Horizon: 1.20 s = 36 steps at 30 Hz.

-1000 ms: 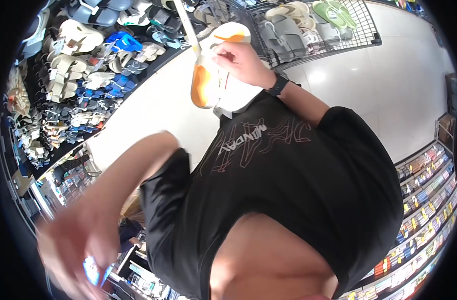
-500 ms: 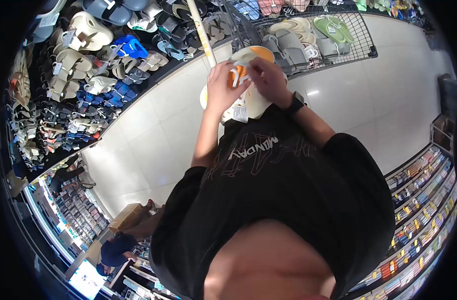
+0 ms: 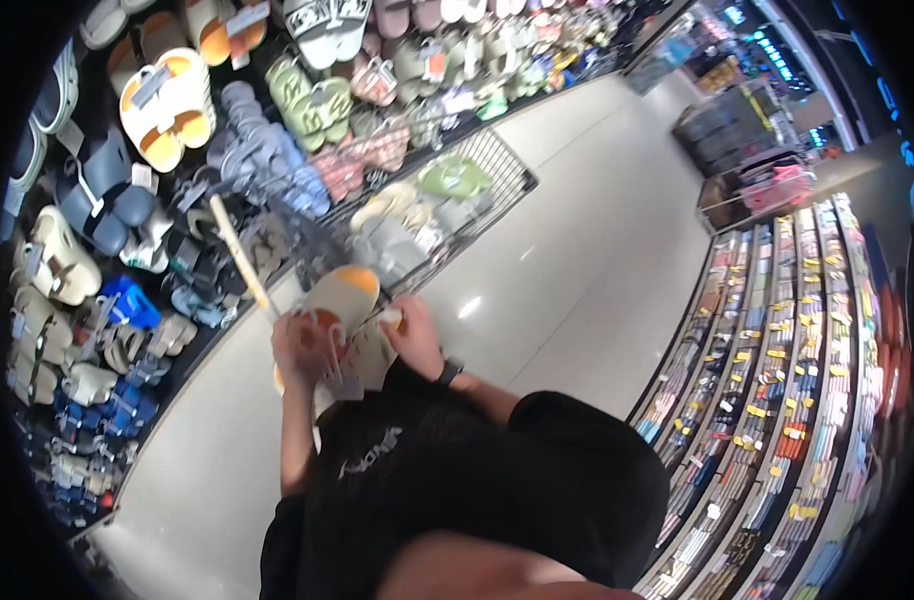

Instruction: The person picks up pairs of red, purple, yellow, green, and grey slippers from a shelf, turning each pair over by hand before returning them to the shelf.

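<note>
The display wall of slippers runs across the far side, and the wire basket stands in front of it, loaded with more pairs. The cream and orange slippers are held up between both hands, just beyond the left end of the basket's near edge. A swing towards that edge could catch the wire and twist the pair out of the fingers, since nothing visible carries it from below. The patterned pole rises close to the left hand, so a sideways turn could knock against it. That hand grasps the pair around its straps, and a one-sided pull there could tip the slippers. The right hand has its fingers closed on a small pale part; blur hides what this belongs to. The dangling tag, close to the black shirt, could snag on the cloth or tear.
</note>
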{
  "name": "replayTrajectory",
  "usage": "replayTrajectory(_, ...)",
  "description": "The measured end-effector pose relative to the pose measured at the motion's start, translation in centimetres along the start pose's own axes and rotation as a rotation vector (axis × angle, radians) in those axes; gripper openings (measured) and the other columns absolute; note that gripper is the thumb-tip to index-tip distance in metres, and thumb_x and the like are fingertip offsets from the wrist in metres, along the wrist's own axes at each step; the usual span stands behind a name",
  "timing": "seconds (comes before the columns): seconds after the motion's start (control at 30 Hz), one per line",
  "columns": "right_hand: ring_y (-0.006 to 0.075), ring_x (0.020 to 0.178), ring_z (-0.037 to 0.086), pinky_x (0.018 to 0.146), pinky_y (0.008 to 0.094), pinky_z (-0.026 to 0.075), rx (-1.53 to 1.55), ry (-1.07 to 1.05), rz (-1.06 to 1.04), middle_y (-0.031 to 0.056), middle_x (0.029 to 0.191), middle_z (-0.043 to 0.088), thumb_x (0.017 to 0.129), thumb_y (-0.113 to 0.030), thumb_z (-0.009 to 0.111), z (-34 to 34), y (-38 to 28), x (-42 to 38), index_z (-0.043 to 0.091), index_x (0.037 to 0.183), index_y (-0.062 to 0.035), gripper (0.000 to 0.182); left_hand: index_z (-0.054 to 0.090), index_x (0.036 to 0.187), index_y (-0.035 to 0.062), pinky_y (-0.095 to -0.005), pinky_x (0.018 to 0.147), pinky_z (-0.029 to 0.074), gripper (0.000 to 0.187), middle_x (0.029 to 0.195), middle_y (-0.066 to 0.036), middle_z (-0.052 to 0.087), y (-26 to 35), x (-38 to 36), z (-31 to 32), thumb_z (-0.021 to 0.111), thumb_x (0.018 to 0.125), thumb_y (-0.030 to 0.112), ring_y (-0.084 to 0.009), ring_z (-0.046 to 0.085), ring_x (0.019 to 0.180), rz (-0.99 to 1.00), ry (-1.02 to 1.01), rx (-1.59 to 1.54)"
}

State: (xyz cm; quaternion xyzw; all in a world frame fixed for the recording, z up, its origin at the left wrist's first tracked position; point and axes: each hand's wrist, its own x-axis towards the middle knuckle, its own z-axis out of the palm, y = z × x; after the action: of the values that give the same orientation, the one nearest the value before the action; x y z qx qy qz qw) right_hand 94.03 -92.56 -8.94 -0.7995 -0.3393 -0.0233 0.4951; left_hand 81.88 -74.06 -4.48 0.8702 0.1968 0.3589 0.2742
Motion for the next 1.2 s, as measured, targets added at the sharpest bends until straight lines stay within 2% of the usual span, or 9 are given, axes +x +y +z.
replayTrajectory(0.03,0.0340,0.092,0.055,0.082,0.0387,0.047,0.042,0.013,0.099,0.0178,0.101,0.054,0.078,-0.013,0.073,0.2,0.4,-1.0,0.055,0.105,-0.0006,0.035,0.058,0.075,0.0042,-0.0450,0.080,0.047,0.018,0.090,-0.016,0.061,-0.2,-0.6,-0.5,0.073,0.071,0.011,-0.0383,0.059,0.089,-0.264,-0.169,-0.020)
replayTrajectory(0.17,0.0260,0.090,0.056,0.078,0.0339,0.047,0.102,0.054,0.357,0.0138,0.101,0.053,0.079,-0.018,0.075,2.1,1.8,-3.0,0.056,0.103,-0.0010,0.035,0.059,0.078,0.0017,-0.0427,0.079,0.046,0.014,0.091,-0.016,0.061,-0.2,-0.3,-0.4,0.068,0.078,0.012,-0.0351,0.058,0.088,-0.054,-0.053,0.030)
replayTrajectory(0.4,0.0164,0.069,0.059,0.045,0.0325,0.057,0.574,0.131,1.030,0.0061,0.088,0.050,0.082,-0.020,0.071,3.0,1.6,-5.9,0.056,0.098,-0.0025,0.028,0.055,0.072,0.0001,-0.0431,0.064,0.044,0.022,0.074,-0.017,0.056,-1.3,-0.8,-0.2,0.063,0.088,0.013,-0.0346,0.057,0.072,-0.386,0.025,-0.100)
replayTrajectory(0.57,0.0200,0.076,0.064,0.076,0.0431,0.060,1.096,-0.419,1.355,0.0044,0.084,0.061,0.094,-0.024,0.054,3.0,0.7,-7.2,0.054,0.110,-0.0040,0.025,0.055,0.072,0.0004,-0.0433,0.060,0.043,0.022,0.071,-0.015,0.055,-3.2,-0.9,0.4,0.065,0.087,0.012,-0.0350,0.055,0.066,-0.218,0.269,-0.131)
replayTrajectory(0.73,0.0206,0.089,0.066,0.082,0.0390,0.057,1.100,-0.489,1.091,0.0088,0.097,0.067,0.097,-0.025,0.049,5.4,-3.1,-5.8,0.057,0.112,-0.0041,0.026,0.057,0.075,0.0008,-0.0437,0.061,0.043,0.018,0.073,-0.014,0.056,-2.2,-0.5,-0.3,0.065,0.087,0.012,-0.0356,0.055,0.067,-0.298,0.326,-0.285)
replayTrajectory(0.8,0.0174,0.092,0.063,0.079,0.0411,0.056,1.050,-0.540,1.143,0.0055,0.099,0.063,0.094,-0.025,0.055,7.6,-1.2,-5.7,0.056,0.110,-0.0073,0.024,0.065,0.087,-0.0008,-0.0341,0.058,0.044,0.011,0.074,-0.013,0.060,-2.0,-0.2,-0.3,0.064,0.089,0.010,-0.0247,0.058,0.063,-0.197,0.411,-0.264)
replayTrajectory(0.97,0.0263,0.092,0.064,0.080,0.0514,0.054,1.239,-0.584,1.255,0.0090,0.099,0.064,0.093,-0.023,0.057,8.3,-0.7,-5.6,0.055,0.106,-0.0062,0.021,0.057,0.072,0.0000,-0.0371,0.054,0.042,0.021,0.070,-0.012,0.056,-2.4,-0.7,-0.1,0.065,0.089,0.011,-0.0298,0.055,0.059,-0.271,0.395,-0.252)
replayTrajectory(1.07,0.0309,0.094,0.064,0.080,0.0522,0.053,1.219,-0.658,1.228,0.0119,0.104,0.063,0.094,-0.021,0.055,7.3,-0.9,-5.0,0.052,0.110,-0.0050,0.023,0.058,0.073,0.0011,-0.0334,0.053,0.040,0.028,0.063,-0.009,0.057,-2.7,-1.3,0.4,0.065,0.091,0.021,-0.0174,0.052,0.055,-0.498,0.346,-0.566)
replayTrajectory(1.2,0.0323,0.101,0.061,0.085,0.0479,0.052,1.130,-0.817,1.064,0.0127,0.119,0.058,0.095,-0.026,0.049,5.2,-0.5,-4.7,0.046,0.119,-0.0059,0.031,0.062,0.075,0.0010,-0.0285,0.053,0.039,0.032,0.061,-0.006,0.057,-2.7,-1.0,-0.2,0.062,0.094,0.028,-0.0101,0.050,0.056,-0.581,0.232,-0.349)
